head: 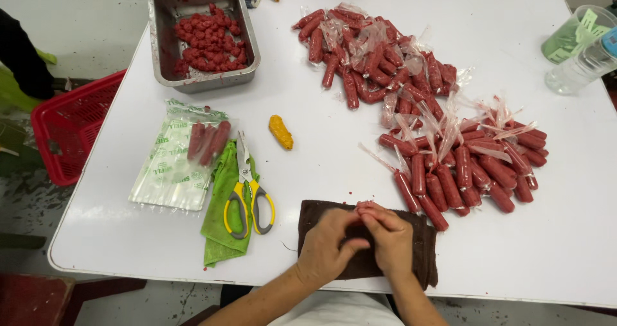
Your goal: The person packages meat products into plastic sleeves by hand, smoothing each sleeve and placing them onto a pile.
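— Both hands sat together over the dark brown folded cloth [366, 236] at the near edge of the white table [334, 172]. My left hand [326, 247] had its fingers curled in, and my right hand [388, 235] pressed against it, fingertips pinched on a small reddish piece [365, 206] between them.

— Could you see what that piece was?

— Not clearly; it was mostly hidden by my fingers. Only a pink-red end showed above the cloth.

— What lay around you?

— Just beyond my right hand was a heap of red sausages twisted in clear plastic wrap [469, 162], and a second heap of the same [373, 56] further back. Left of the cloth lay yellow-handled scissors [247, 194] on a green rag [225, 210], touching a clear printed plastic bag holding a few red sausages [180, 156]. A small yellow-orange lump [281, 132] lay alone mid-table.

— And at the far side?

— A rectangular steel tray of loose red meat chunks [209, 40] stood at the far left. A clear plastic bottle [585, 66] and a green cup [572, 34] were at the far right. A red plastic crate [74, 127] stood off the table on my left.
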